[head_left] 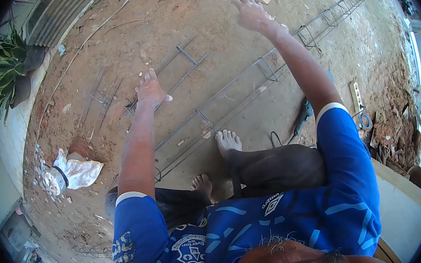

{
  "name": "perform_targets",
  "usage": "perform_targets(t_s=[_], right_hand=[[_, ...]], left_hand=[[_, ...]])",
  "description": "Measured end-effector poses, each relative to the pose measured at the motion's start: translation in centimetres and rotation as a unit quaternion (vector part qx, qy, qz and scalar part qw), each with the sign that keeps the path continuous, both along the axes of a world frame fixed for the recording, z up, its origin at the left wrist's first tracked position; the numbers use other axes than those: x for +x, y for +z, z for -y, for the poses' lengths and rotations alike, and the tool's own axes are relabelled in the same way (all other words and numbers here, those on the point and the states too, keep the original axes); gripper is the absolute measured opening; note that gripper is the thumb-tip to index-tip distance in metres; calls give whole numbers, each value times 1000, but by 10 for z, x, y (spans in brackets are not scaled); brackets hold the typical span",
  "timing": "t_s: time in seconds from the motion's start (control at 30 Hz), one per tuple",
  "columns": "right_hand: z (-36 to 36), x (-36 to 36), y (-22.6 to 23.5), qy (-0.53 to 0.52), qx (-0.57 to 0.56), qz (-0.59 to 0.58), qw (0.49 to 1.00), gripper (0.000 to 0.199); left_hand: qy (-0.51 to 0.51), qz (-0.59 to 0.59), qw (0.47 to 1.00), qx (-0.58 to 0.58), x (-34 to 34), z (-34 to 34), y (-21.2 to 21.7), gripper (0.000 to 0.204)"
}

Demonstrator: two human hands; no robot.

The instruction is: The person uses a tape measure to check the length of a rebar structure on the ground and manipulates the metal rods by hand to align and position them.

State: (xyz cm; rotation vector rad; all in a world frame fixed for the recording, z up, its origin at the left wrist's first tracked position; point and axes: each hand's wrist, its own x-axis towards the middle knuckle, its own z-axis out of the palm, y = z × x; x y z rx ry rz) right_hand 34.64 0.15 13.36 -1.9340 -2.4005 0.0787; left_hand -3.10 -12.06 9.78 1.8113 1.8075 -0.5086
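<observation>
Rebar cage (246, 85) crosses the dirt; white bag (75, 172) lies left.

Single head-worn fisheye view, looking steeply down from above the person's head onto the dirt ground (222, 44), close to the outstretched arms; edges bend toward the rim.

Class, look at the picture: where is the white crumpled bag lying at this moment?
In the head view the white crumpled bag lies on the dirt ground at the person's left, below the potted plant and left of the left hand.
</observation>
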Motion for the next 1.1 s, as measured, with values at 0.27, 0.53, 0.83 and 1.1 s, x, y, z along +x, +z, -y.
perform_targets(t_s=[0.27,0.53,0.83,1.1], right_hand=[[-135,3,-77,-186,-58,35,980,52],[-155,-12,-93,-95,-99,137,981,35],[-110,-26,-40,21,-47,62,997,36],[-42,-97,6,136,-74,6,988,35]], left_hand=[[2,8,1000,-1,-4,-5,-9,126],[29,20,999,11,-16,9,-17,123],[40,51,997,43,-5,11,-17,88],[-54,52,989,124,37,28,-16,97]])
